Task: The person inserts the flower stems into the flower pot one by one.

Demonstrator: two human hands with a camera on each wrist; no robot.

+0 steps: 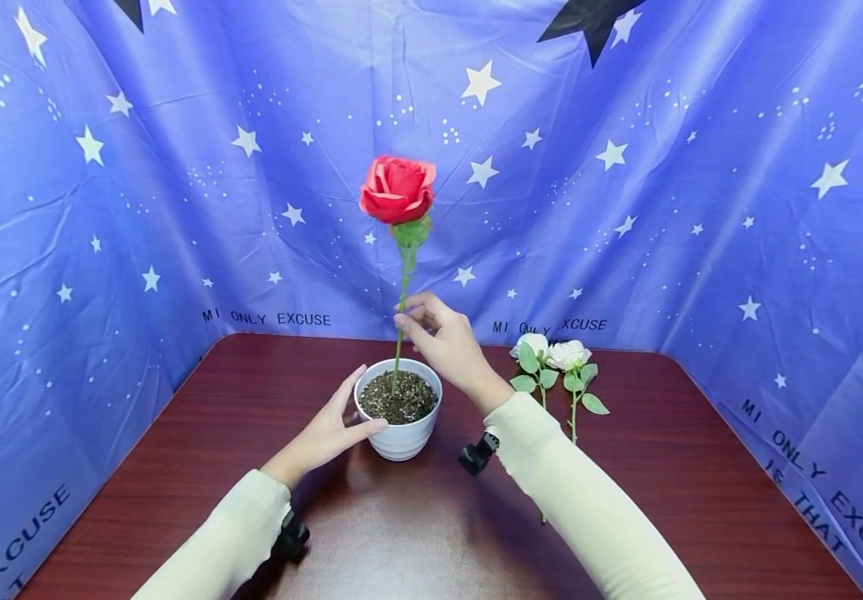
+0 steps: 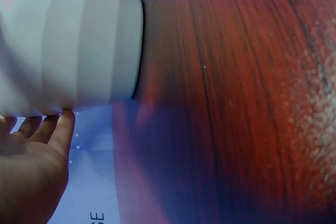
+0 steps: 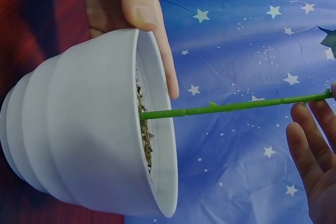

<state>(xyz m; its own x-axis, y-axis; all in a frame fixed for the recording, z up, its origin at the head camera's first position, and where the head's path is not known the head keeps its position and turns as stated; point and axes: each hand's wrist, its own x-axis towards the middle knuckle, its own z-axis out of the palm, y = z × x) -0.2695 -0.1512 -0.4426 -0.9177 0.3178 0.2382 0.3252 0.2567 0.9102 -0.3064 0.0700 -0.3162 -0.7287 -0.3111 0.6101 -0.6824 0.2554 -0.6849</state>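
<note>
A red rose [image 1: 398,190] stands upright, its green stem [image 3: 210,109] set in the soil [image 1: 393,398] of a white ribbed flower pot [image 1: 398,440]. Thumb and fingertips of my right hand [image 1: 446,342] pinch this stem partway up, above the pot. My left hand [image 1: 329,437] spans the pot's left side with straight, spread fingers. Its thumb lies at the front of the rim, and the index finger reaches toward the back. In the left wrist view, fingertips [image 2: 65,121] touch the pot's wall; the flower is out of that view.
White roses [image 1: 569,356] with green leaves lie on the dark red wooden table [image 1: 251,408], right of the pot and partly behind my right sleeve. A blue star-patterned cloth [image 1: 288,208] hangs round the back and sides. Black wrist cameras [image 1: 479,454] sit at both cuffs.
</note>
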